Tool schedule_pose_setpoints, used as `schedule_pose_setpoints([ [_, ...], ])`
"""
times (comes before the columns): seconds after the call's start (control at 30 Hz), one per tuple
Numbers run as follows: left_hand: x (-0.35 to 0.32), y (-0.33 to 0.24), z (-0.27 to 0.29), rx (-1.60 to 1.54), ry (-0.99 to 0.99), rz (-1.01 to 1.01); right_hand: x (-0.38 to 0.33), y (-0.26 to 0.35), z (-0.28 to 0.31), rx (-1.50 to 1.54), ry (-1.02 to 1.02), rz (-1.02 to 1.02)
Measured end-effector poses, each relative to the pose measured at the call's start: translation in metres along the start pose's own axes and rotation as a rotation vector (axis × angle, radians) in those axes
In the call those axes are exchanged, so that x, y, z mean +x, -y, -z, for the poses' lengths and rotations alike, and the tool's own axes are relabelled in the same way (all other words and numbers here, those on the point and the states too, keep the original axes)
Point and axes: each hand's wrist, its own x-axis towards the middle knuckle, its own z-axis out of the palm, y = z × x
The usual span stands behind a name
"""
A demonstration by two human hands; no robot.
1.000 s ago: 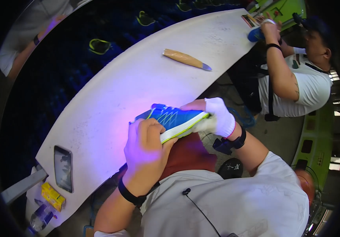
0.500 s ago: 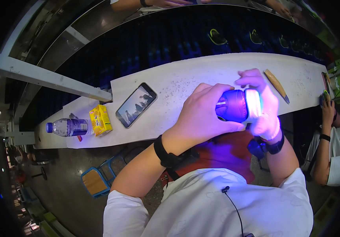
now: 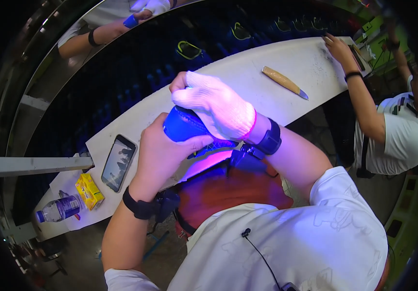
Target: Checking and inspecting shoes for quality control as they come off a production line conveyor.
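A blue shoe with stitching is held up over the white bench, tinted by violet light. Bare and curled, my left hand grips it from the left, thumb along its near side. My right hand wears a white knitted glove and is closed over the top of the shoe, with a bare fingertip showing. The glove hides much of the shoe, and I cannot make out whether something small is pinched in those fingers. Black bands circle both my wrists.
A wooden-handled knife lies to the right on the bench. Leftward are a phone, a yellow box and a bottle. Dark shoes sit beyond the bench. A co-worker's arm reaches in at right; gloved hands show upper left.
My view has turned to the right. The shoe is tilted differently, and my right hand has gone from its right end to over its top. The co-worker's hand has moved onto the bench.
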Motion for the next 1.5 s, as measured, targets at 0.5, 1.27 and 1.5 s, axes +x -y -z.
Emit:
schedule_pose_setpoints([
  [0.5, 0.032, -0.091, -0.03, 0.61, 0.091, -0.235, -0.033, 0.013, 0.065, -0.195, -0.078, 0.394],
  [1.27, -0.08, 0.007, -0.028, -0.187, -0.028, -0.244, -0.139, -0.033, 0.036, -1.18, 0.015, 0.194],
  [1.5, -0.089, 0.042, -0.046, -0.443, -0.197, -0.023, -0.125, -0.045, 0.03, -1.178, 0.071, 0.245],
])
